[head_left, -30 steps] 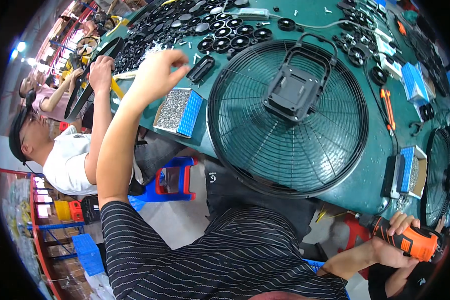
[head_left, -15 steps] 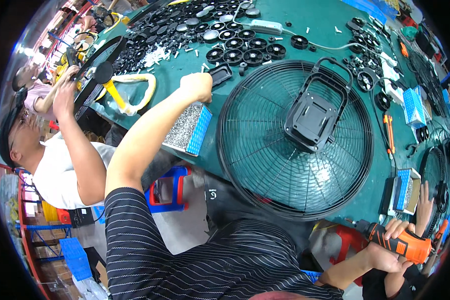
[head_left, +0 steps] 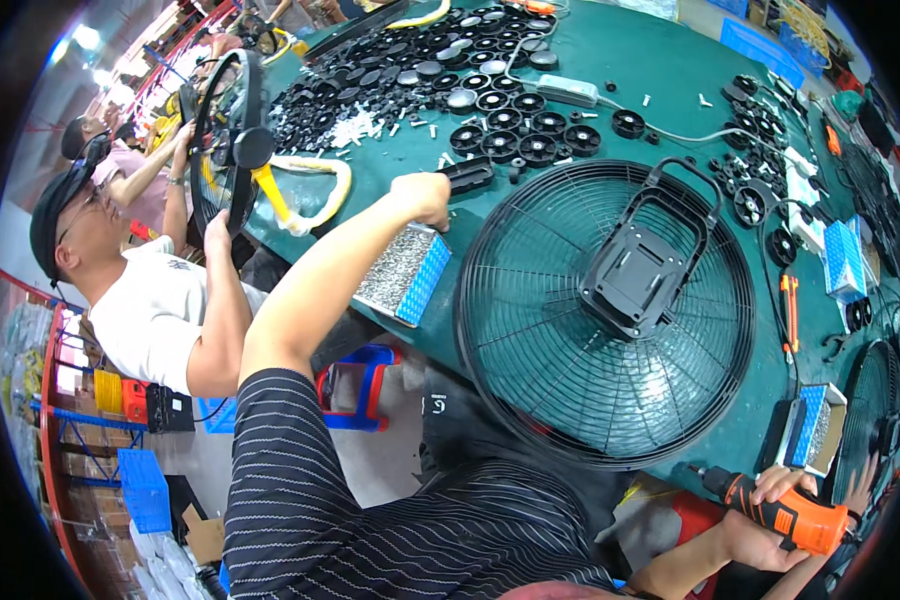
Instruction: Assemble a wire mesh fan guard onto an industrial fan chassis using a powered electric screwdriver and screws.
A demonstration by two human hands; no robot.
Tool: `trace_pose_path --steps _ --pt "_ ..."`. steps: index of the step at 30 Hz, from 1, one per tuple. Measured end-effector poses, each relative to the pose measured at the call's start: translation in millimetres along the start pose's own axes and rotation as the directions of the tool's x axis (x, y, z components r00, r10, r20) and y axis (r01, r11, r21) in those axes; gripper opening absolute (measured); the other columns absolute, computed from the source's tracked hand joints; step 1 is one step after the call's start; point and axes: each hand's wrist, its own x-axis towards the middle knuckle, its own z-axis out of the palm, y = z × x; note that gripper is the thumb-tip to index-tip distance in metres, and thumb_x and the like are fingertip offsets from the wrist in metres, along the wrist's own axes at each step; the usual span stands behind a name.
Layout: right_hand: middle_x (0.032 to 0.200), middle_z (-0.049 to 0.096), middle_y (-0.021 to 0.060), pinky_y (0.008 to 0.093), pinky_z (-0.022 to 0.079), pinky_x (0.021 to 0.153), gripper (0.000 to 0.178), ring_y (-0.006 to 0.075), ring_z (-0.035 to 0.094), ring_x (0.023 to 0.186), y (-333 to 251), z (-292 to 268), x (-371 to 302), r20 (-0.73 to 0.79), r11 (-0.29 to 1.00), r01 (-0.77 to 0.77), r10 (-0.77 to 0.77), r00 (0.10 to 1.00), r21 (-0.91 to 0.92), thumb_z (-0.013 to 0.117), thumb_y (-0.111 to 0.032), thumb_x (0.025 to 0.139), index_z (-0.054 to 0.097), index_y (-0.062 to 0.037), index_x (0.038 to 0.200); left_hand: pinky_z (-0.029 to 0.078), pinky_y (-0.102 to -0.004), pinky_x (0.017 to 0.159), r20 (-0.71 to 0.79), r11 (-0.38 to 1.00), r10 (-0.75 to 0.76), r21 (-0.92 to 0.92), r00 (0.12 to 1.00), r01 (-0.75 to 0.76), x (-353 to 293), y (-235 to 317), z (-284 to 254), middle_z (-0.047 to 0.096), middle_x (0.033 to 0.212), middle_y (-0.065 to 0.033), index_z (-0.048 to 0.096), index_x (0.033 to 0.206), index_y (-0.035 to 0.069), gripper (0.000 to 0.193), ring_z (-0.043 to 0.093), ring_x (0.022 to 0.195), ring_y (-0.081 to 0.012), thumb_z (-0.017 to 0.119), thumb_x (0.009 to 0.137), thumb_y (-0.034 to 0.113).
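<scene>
Head view: left hand (head_left: 425, 196) reaches over a blue tray of silver screws (head_left: 403, 274) at the green table's (head_left: 660, 60) near-left edge, fingers curled, grip unclear. Right hand (head_left: 760, 528) is clamped on an orange electric screwdriver (head_left: 782, 507), near right of the round black fan grille (head_left: 605, 310).

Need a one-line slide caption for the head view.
Left hand over screw box, right hand gripping orange drill, beside fan guard.
</scene>
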Motion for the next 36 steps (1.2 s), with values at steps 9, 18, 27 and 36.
trace_pose_path --steps 9,18,27,36 --pt "0.074 0.052 0.0105 0.0288 0.038 0.060 0.080 0.0174 0.049 0.058 10.6 -4.5 -0.3 0.034 0.999 -0.024 0.022 0.999 0.032 0.035 -0.068 0.089 0.052 0.0057 0.114 0.056 -0.0416 0.076 0.077 0.996 0.049 -0.072 0.996 -0.043 19.3 -5.2 12.4 0.073 0.097 -0.0139 0.075 0.093 0.007 0.031 0.070 0.091 -0.0314 0.082 0.068 0.024" --pt "0.073 0.053 0.0107 0.0273 0.037 0.057 0.080 0.0164 0.047 0.054 4.3 -5.9 -3.3 -0.010 0.999 -0.050 0.050 0.999 -0.008 0.032 -0.068 0.091 0.052 0.0054 0.114 0.055 -0.0352 0.075 -0.461 0.772 0.172 -0.486 0.870 -0.410 62.3 -53.1 -1.7 0.073 0.085 -0.0120 0.077 0.091 0.008 0.021 0.070 0.079 -0.0253 0.068 0.073 0.016" --pt "0.071 0.052 0.0107 0.0275 0.037 0.053 0.079 0.0160 0.045 0.050 4.5 -1.4 -3.5 -0.013 0.998 -0.052 0.051 0.999 -0.045 0.030 -0.067 0.092 0.051 0.0063 0.113 0.055 -0.0400 0.075 -0.378 0.949 0.269 -0.056 0.886 -0.312 46.7 -14.3 -2.3 0.073 0.086 -0.0125 0.076 0.089 0.010 0.017 0.070 0.083 -0.0306 0.073 0.074 0.017" --pt "0.071 0.051 0.0104 0.0269 0.035 0.053 0.081 0.0153 0.044 0.049 9.6 -2.8 -3.2 -0.024 0.997 -0.069 0.068 0.997 -0.039 0.029 -0.068 0.092 0.051 0.0066 0.114 0.055 -0.0409 0.077 -0.285 0.924 0.359 -0.029 0.889 -0.382 51.8 -18.5 1.1 0.073 0.087 -0.0113 0.077 0.091 0.011 0.017 0.070 0.086 -0.0303 0.075 0.076 0.020"
